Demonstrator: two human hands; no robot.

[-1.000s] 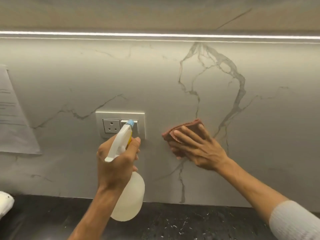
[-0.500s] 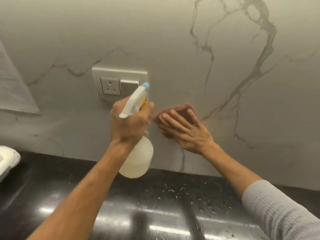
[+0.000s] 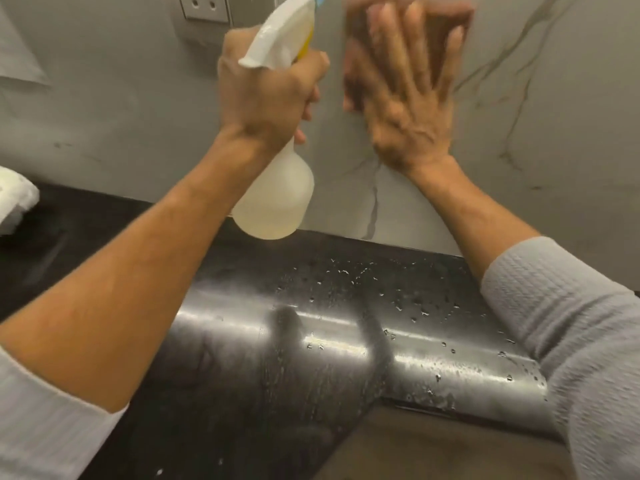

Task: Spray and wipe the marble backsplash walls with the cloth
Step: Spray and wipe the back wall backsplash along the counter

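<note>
The grey marble backsplash (image 3: pixel 554 116) with dark veins fills the upper part of the head view. My right hand (image 3: pixel 405 98) lies flat, fingers spread, pressing a reddish-brown cloth (image 3: pixel 460 26) against the wall; most of the cloth is hidden under the palm and the hand is blurred. My left hand (image 3: pixel 266 95) is closed around the neck of a translucent spray bottle (image 3: pixel 277 199) with a white trigger head and blue nozzle, held just left of the cloth.
A wall socket plate (image 3: pixel 207 8) sits at the top, left of the bottle. The black glossy countertop (image 3: pixel 311 341) below is dotted with droplets. A white object (image 3: pixel 14 199) lies at the left edge, a paper sheet (image 3: pixel 17 57) above it.
The view has tilted downward, showing more countertop. My right hand with the cloth has slid left along the wall, close beside the bottle, fingers now pointing up.
</note>
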